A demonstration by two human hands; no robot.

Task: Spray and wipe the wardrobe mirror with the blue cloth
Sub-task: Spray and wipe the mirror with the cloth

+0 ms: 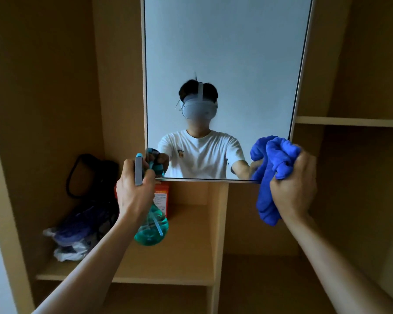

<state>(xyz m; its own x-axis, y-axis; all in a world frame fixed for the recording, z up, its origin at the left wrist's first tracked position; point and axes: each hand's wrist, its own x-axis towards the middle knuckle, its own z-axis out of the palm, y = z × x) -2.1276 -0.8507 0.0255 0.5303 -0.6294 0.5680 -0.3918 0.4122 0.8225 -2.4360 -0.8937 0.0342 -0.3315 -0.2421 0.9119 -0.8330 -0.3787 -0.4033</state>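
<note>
The wardrobe mirror [225,53] stands upright in the middle, reflecting a person in a white shirt. My left hand [134,189] grips a spray bottle [151,227] with teal liquid, its nozzle raised near the mirror's lower left corner. My right hand [293,184] holds a bunched blue cloth [272,168] at the mirror's lower right corner. The cloth overlaps the mirror's edge; part of it hangs below my fist. Whether the cloth touches the glass is unclear.
Wooden wardrobe shelves surround the mirror. On the left shelf [168,268] lie a black bag [89,175], plastic-wrapped items [75,236] and an orange box [162,196] behind the bottle. A vertical divider [218,234] stands under the mirror. A shelf [349,121] is at right.
</note>
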